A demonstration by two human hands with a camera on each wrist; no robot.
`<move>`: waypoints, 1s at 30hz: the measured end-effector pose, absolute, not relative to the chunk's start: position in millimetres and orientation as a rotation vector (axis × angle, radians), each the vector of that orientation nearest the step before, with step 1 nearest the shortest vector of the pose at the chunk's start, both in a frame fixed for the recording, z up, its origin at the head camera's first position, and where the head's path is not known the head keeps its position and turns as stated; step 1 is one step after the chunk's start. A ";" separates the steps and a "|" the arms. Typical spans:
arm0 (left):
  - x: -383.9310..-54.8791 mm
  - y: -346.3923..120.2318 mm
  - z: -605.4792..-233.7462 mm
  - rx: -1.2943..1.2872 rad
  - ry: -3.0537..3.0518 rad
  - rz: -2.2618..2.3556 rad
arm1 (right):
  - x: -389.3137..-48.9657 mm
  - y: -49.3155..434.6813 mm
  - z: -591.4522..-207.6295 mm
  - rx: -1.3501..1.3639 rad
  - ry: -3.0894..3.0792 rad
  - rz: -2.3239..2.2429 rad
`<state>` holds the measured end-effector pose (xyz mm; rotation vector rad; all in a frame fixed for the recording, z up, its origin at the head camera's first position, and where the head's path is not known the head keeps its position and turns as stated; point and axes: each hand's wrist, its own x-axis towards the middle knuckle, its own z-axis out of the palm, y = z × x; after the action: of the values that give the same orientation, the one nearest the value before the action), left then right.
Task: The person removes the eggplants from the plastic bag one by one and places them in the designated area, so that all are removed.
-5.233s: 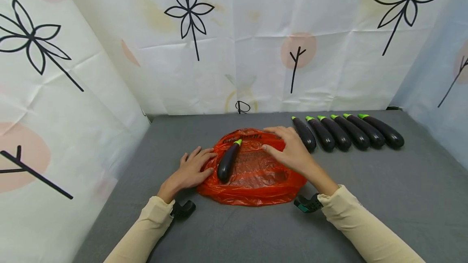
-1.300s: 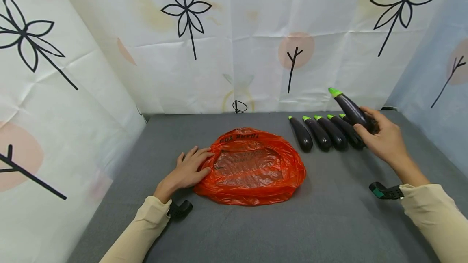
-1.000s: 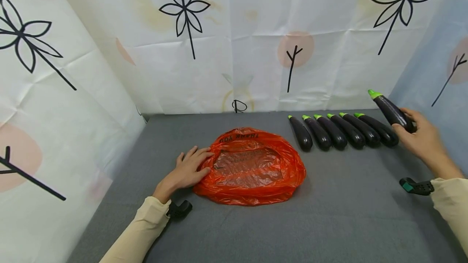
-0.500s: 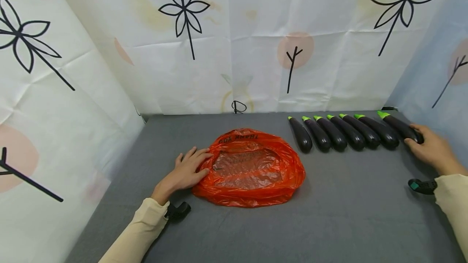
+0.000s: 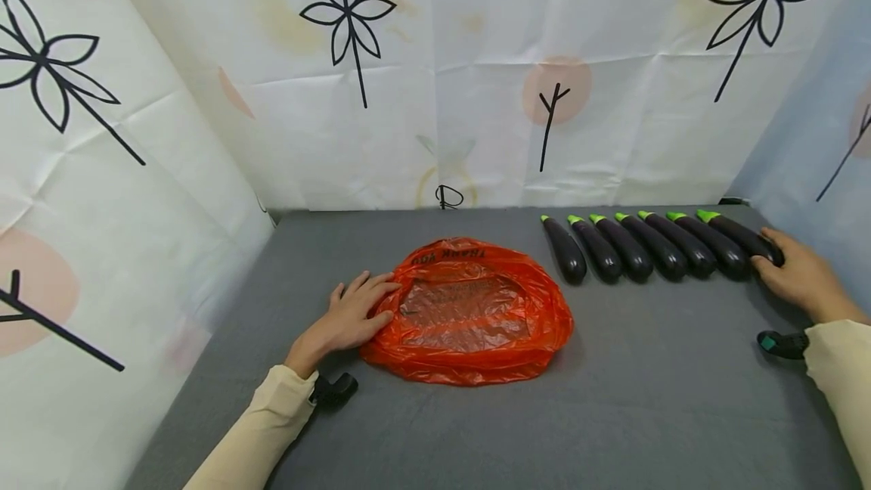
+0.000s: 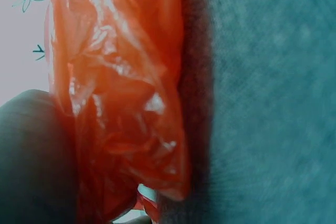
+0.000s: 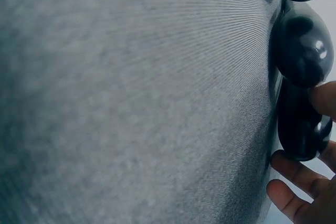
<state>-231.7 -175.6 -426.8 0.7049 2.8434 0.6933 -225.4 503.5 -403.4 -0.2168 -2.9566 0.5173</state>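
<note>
A red plastic bag (image 5: 466, 361) lies spread on the grey cloth, its mouth gathered open into an oval ring. My left hand (image 5: 347, 316) rests on the bag's left edge with relaxed, spread fingers. Close up in the left wrist view, the crinkled bag side (image 6: 121, 103) stands beside a blurred part of the hand (image 6: 34, 156). At the far right, my right hand (image 5: 803, 274) holds the rounded end of the last eggplant (image 5: 738, 234) in the row. In the right wrist view, thumb and fingers stand on either side of that eggplant's dark end (image 7: 302, 124).
Several more dark eggplants (image 5: 629, 248) with green stems lie side by side at the back right, stems toward the back. A grey cloth (image 5: 612, 414) covers the table. White printed curtains (image 5: 476, 82) close off the back and both sides.
The single eggplant has left the bag. My right hand has carried it right over the row, lowered it at the far right end and drawn it closer to its neighbour. My left hand stays.
</note>
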 end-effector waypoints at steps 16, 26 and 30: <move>-230.4 -178.0 -419.8 0.684 2.791 0.800 | -217.4 500.9 -399.5 -0.220 -2.957 0.518; -229.5 -177.5 -419.1 0.670 2.803 0.790 | -217.5 497.3 -402.4 -0.280 -2.961 0.555; -230.1 -177.6 -418.7 0.671 2.801 0.795 | -217.6 496.2 -401.3 -0.300 -2.952 0.552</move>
<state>-230.1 -177.6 -418.7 0.6710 2.8006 0.7950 -217.6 496.2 -401.3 -0.3002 -2.9519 0.5515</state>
